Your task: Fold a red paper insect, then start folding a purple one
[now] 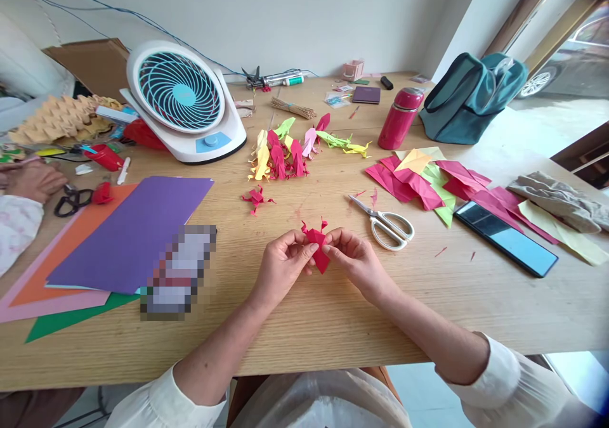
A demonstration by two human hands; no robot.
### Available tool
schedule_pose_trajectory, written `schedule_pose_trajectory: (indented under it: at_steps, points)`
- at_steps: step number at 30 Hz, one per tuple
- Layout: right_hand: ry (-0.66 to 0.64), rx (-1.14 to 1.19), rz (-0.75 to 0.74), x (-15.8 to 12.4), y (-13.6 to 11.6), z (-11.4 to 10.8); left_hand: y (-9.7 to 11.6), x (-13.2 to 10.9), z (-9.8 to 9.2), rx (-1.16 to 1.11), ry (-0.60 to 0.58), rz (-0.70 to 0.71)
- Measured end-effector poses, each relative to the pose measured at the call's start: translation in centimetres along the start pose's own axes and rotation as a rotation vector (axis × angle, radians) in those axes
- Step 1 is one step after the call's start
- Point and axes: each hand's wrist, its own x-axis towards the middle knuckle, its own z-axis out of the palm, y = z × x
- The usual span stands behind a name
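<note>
A small red folded paper figure (318,245) is pinched between both hands just above the wooden table (304,326). My left hand (281,268) grips its left side with thumb and fingers closed. My right hand (354,260) pinches its right side the same way. White-handled scissors (387,224) lie just right of my right hand. A finished red paper figure (257,198) rests a little beyond my left hand.
A pile of folded paper figures (290,149) lies mid-table, with loose coloured sheets (428,181) and a phone (507,238) at right. Large purple and orange sheets (128,231) lie at left. A white fan (183,101), red bottle (399,117) and teal bag (469,95) stand behind. Another person's hand (33,179) is at far left.
</note>
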Motion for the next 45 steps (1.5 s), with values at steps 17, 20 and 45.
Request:
schedule_pose_trajectory:
  at_steps: [17,20,45]
  points:
    - [-0.125,-0.306,-0.309,-1.0,-1.3,-0.5,0.2,-0.3,-0.6,0.165,-0.133,0.28]
    - [-0.077,-0.492,-0.444,-1.2,-2.0,-0.5,0.0,-0.2,-0.8,0.204,-0.129,0.313]
    - [-0.134,-0.514,-0.472,-1.9,-2.8,-0.3,1.1,-1.5,-0.3,0.339,-0.198,0.415]
